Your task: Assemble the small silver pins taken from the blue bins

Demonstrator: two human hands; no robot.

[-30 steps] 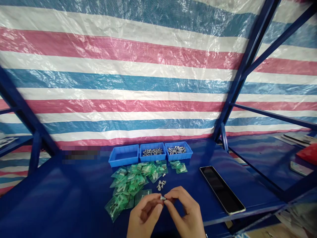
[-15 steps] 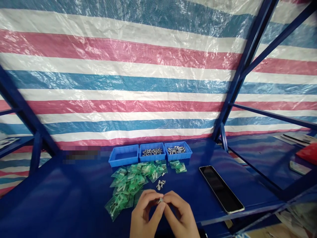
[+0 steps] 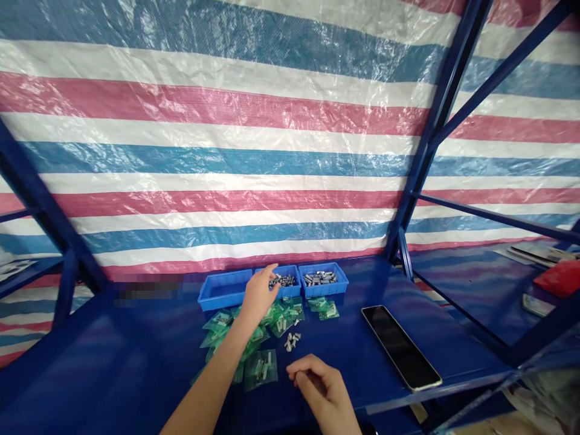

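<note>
My left hand (image 3: 260, 295) reaches over the left end of the middle blue bin (image 3: 290, 295), which holds many small metal parts (image 3: 286, 281). Its fingers are apart, with nothing visible held between them. Nearer the table's front edge, my right hand (image 3: 319, 383) is closed, thumb and fingers pressed together; whatever may be in them is hidden. Just beyond it lie several loose silvery screw-like pieces (image 3: 292, 341). A clear bag (image 3: 261, 370) with small metal parts lies left of my right hand. Under and beside my left forearm spreads a pile of greenish bags (image 3: 222, 320).
Left of the middle bin stands an empty blue bin (image 3: 224, 292); to its right, another bin (image 3: 324, 290) contains metal cylinders. Two or so green bags (image 3: 325, 308) lie before it. A phone (image 3: 401, 347) rests at right. Blue frame posts (image 3: 421, 151) and striped sheeting (image 3: 235, 163) stand behind.
My hands, together over a small piece before, are now apart. The left has moved forward to the middle bin; the right stays near the front edge. The clear bag is now uncovered.
</note>
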